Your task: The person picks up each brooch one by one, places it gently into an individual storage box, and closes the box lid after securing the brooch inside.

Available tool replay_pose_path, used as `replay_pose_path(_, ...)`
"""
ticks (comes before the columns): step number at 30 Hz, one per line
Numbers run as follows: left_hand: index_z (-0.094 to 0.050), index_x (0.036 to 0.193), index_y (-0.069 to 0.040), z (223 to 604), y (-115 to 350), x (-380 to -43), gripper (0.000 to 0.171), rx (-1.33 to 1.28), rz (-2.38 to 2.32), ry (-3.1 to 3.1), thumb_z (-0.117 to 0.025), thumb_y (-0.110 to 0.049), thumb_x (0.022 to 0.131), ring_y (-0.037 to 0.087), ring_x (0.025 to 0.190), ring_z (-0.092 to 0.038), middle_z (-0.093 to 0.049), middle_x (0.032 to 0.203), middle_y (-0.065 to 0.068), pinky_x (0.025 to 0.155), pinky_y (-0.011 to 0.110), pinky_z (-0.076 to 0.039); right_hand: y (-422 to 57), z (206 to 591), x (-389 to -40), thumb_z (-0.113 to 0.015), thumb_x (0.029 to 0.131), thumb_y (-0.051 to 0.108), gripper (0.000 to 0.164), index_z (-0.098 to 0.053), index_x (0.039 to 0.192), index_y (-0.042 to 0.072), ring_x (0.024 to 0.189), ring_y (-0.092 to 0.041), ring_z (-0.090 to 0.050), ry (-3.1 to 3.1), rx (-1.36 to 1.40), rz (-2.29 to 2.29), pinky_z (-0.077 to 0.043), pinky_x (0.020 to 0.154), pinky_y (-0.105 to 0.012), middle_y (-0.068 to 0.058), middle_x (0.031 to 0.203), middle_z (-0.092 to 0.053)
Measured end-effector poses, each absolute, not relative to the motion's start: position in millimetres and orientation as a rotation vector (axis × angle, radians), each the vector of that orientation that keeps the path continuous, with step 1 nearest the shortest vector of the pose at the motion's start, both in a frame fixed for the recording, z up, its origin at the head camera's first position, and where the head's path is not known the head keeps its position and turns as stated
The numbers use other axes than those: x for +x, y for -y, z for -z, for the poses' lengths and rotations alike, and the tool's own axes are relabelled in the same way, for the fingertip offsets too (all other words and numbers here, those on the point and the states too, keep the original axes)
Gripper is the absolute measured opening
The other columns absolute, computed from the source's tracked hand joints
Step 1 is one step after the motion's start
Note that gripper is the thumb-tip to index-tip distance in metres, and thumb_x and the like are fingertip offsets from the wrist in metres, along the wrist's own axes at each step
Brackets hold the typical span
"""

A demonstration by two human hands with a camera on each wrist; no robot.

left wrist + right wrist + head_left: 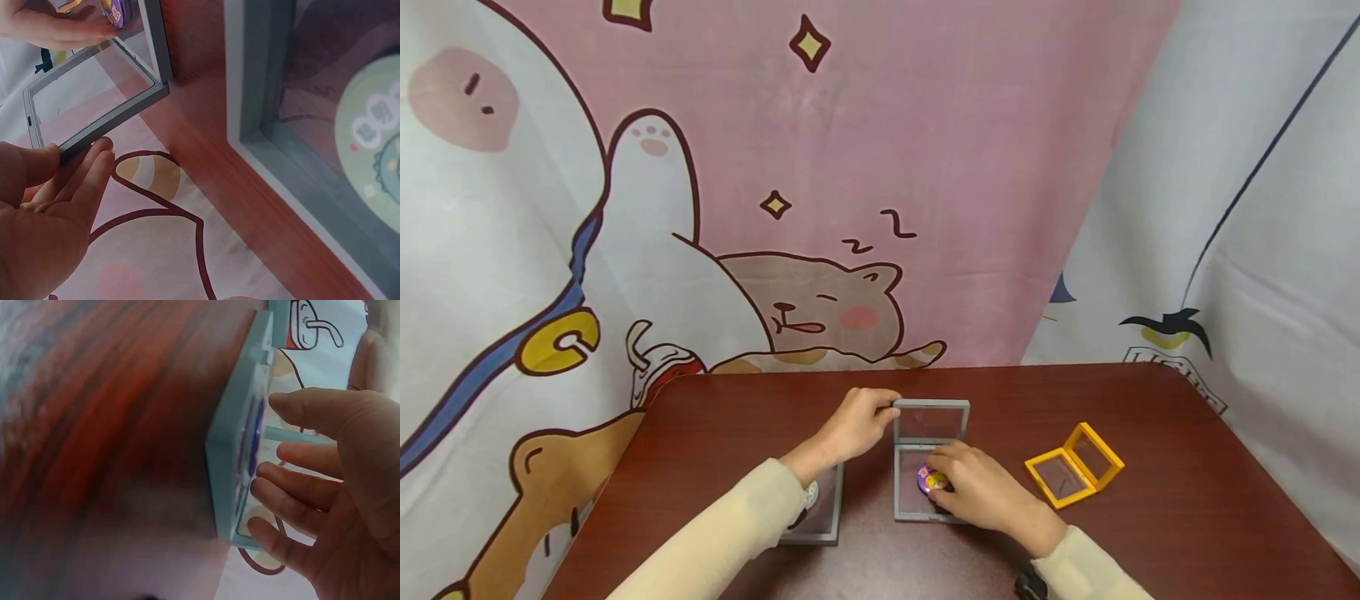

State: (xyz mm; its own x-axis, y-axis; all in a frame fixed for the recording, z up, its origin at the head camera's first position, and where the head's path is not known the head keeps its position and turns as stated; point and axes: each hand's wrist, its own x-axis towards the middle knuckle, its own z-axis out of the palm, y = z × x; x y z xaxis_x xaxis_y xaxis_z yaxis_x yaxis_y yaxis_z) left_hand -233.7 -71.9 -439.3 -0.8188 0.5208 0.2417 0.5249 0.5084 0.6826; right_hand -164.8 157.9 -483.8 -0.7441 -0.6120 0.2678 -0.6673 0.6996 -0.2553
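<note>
**A:** What is the left hand doing?

**B:** It is pinching a far corner of the raised lid of a gray case between thumb and fingers.

**A:** And the right hand?

**B:** It is hovering over the base of that case, with thumb and fingertips flanking a purple badge. Whether they are pinching its rim or merely resting beside it, I cannot tell.

**A:** Where is the badge appearing?

**B:** It is sitting within the base's frame, just beside the right fingertips.

**A:** Which objects are surrounding these?

**B:** A second gray case is lying partly beneath the left forearm, containing a pale green badge. A yellow case is standing unfolded to the right. All three cases are resting on a reddish-brown table; a cartoon-printed cloth is hanging behind.
</note>
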Motion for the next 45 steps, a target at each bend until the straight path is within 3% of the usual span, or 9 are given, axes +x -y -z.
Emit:
replay_pose_path(6, -0.073, 0.118, 0.002, 438.7, 70.3, -233.0, 0.019, -0.957, 1.218, 2.726, -0.064, 0.001, 0.102, 0.009, 0.074, -0.056, -0.076, 0.1, 0.01, 0.067, 0.023, -0.05, -173.8, 464.8, -159.8, -0.08, 0.092, 0.015, 0.031, -0.075, 0.118, 0.002, 0.11, -0.023, -0.067, 2.764, 0.951, -0.609, -0.057, 0.09, -0.044, -0.008, 0.119, -0.071)
replay_pose_path(15, -0.073, 0.117, 0.003, 439.3, 70.3, -232.2, 0.018, -0.991, 1.222, 2.721, -0.063, 0.004, 0.102, 0.008, 0.07, -0.052, -0.074, 0.095, 0.013, 0.063, 0.022, -0.047, -202.4, 439.8, -162.5, -0.086, 0.085, 0.011, 0.034, -0.075, 0.117, 0.005, 0.107, -0.021, -0.066, 2.496, 0.804, -0.612, -0.059, 0.082, -0.043, -0.006, 0.118, -0.07)
replay_pose_path(24, -0.073, 0.115, 0.003, 440.7, 74.4, -231.5, 0.017, -0.997, 1.218, 2.705, -0.063, 0.004, 0.101, 0.01, 0.072, -0.054, -0.074, 0.093, 0.014, 0.065, 0.024, -0.048, -208.6, 443.7, -170.2, -0.08, 0.094, 0.016, 0.059, -0.057, 0.147, 0.005, 0.128, -0.035, -0.059, 2.626, 0.673, -0.758, -0.052, 0.099, -0.057, -0.016, 0.141, -0.061)
replay_pose_path(37, -0.075, 0.112, 0.002, 441.2, 76.7, -221.8, 0.015, -1.041, 1.178, 2.682, -0.066, 0.003, 0.1, 0.008, 0.07, -0.052, -0.073, 0.091, 0.012, 0.065, 0.023, -0.047, -210.3, 453.2, -165.4, -0.074, 0.1, 0.019, 0.046, -0.063, 0.142, 0.007, 0.119, -0.029, -0.065, 2.667, 0.644, -0.796, -0.056, 0.093, -0.053, -0.011, 0.132, -0.068)
replay_pose_path(45, -0.075, 0.115, 0.006, 442.2, 77.8, -215.9, 0.019, -1.076, 1.189, 2.648, -0.068, 0.005, 0.098, 0.009, 0.08, -0.061, -0.077, 0.104, 0.015, 0.072, 0.023, -0.053, -209.7, 452.9, -162.0, -0.07, 0.102, 0.02, 0.037, -0.066, 0.137, 0.006, 0.115, -0.029, -0.068, 2.668, 0.623, -0.824, -0.057, 0.092, -0.053, -0.01, 0.128, -0.07)
